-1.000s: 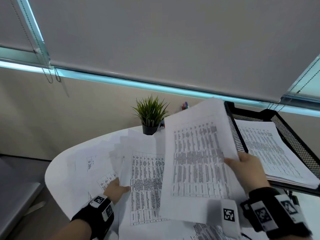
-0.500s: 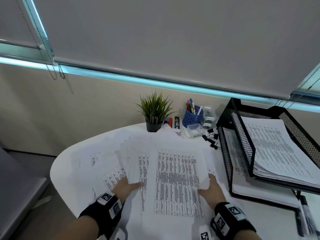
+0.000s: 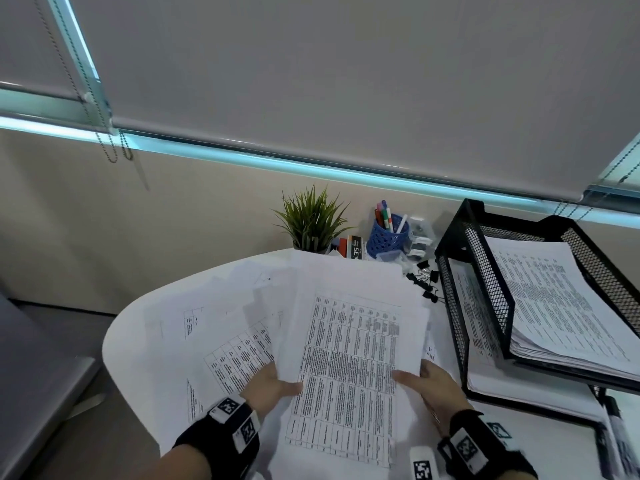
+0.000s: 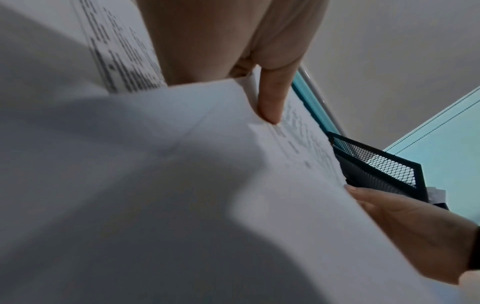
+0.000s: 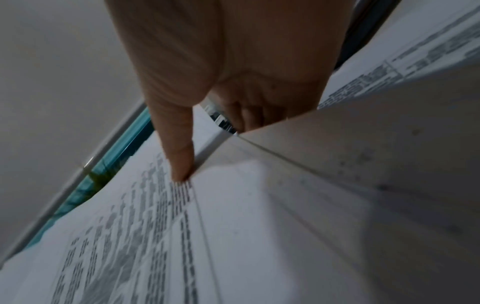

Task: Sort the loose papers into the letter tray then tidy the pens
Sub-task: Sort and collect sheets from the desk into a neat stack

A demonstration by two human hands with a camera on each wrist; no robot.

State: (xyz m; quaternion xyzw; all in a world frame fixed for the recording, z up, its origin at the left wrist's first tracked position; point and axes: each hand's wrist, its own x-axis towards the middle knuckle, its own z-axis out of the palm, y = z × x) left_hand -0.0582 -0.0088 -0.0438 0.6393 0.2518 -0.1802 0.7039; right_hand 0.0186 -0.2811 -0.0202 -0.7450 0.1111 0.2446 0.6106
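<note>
Across the head view, a bundle of white printed sheets (image 3: 349, 348) is held between both hands above the white rounded surface (image 3: 145, 327), apparently so that loose pages can be gathered into one stack. The left hand (image 3: 268, 384) is set at the bundle's left edge, thumb on top; the right hand (image 3: 434, 384) is set at its right edge, thumb likewise laid over the print. More loose printed papers (image 3: 235, 355) are spread beneath and to the left. The black mesh two-tier letter tray (image 3: 460, 271) stands just to the right, with paper already in both tiers, so the carry is judged to be short. A blue mesh pen cup (image 3: 384, 239) with coloured pens stands at the back beside a small green potted plant (image 3: 311, 223), and black binder clips (image 3: 424, 282) lie near the tray. A dark pen (image 3: 620, 424) at the lower right is blurred and cut off by the frame.

From the left wrist view, the thumb is seen pressed on the top sheet, while the other fingers are hidden under the paper.

From the right wrist view, the thumb pins the stack's edge and curled fingers (image 5: 246, 115) are seen beneath it; the print is smeared, probably by motion, and cannot be read.
</note>
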